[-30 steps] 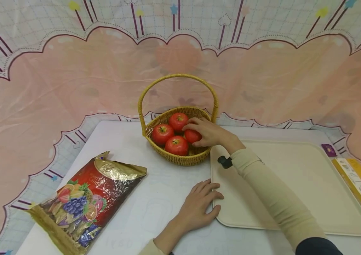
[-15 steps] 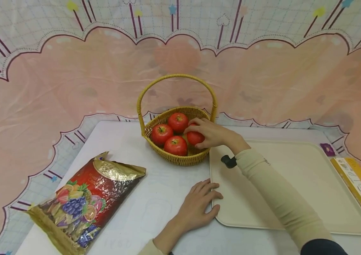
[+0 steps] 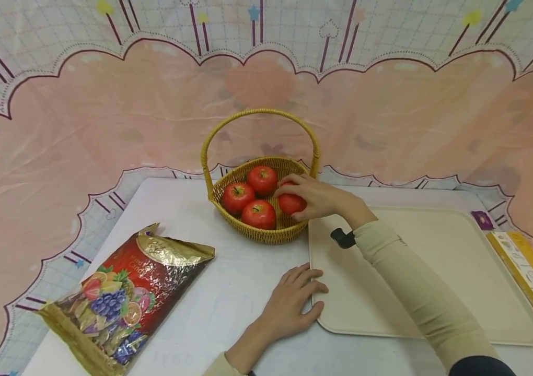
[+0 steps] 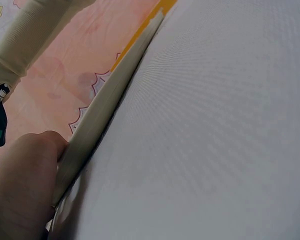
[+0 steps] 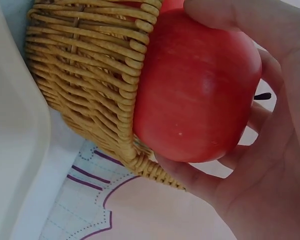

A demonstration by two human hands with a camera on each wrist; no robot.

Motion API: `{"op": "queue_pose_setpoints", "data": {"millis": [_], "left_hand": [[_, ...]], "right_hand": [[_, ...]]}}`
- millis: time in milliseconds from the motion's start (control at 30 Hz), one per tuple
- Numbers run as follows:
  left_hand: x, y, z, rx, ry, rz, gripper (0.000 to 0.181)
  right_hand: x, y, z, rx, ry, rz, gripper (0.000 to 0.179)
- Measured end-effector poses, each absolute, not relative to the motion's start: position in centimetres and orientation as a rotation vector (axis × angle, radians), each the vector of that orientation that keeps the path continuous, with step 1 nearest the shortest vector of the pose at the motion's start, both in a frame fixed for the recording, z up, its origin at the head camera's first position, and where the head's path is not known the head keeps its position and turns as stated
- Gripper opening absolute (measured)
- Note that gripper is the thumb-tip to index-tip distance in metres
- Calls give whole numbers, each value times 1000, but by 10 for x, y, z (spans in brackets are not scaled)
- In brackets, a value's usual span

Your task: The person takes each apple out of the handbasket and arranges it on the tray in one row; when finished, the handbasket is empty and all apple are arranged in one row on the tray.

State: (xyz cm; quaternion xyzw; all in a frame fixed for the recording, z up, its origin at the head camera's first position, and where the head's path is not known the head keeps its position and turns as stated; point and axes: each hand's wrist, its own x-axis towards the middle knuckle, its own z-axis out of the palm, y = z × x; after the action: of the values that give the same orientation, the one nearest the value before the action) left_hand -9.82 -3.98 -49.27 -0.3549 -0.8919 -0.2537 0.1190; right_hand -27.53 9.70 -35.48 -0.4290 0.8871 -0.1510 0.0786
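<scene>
My right hand [image 3: 319, 198] grips a red apple [image 5: 200, 90] at the right side of the yellow wicker basket [image 3: 268, 237]. In the right wrist view, thumb and fingers curve round the apple, which overlaps the basket's rim; its dark stem points toward the palm. Three more apples sit in the basket: one at the back [image 3: 263, 180], one at the left [image 3: 238, 197] and one in front [image 3: 259, 214]. My left hand [image 3: 287, 303] rests at the left edge of the beige tray [image 3: 417, 261], fingers spread and fingertips over its rim.
A red and gold candy bag [image 3: 130, 297] lies at the left of the white table [image 3: 233, 271]. Right of the tray is a yellow pasta box [image 3: 530, 277], with a small purple packet [image 3: 483, 220] behind it. A patterned cloth [image 3: 153, 120] hangs behind the basket.
My right hand has shifted a little to the right with the apple, away from the other apples and toward the basket's right rim. My left hand has stayed at the tray edge.
</scene>
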Motion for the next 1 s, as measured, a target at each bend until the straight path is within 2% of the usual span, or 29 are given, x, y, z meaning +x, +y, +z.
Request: {"op": "queue_pose_setpoints", "data": {"millis": [1000], "left_hand": [[-98,-40,-493,-1033,-2646,-743,21]], "right_hand": [[-256,114,-341,-1317,2732,-374,55]]}}
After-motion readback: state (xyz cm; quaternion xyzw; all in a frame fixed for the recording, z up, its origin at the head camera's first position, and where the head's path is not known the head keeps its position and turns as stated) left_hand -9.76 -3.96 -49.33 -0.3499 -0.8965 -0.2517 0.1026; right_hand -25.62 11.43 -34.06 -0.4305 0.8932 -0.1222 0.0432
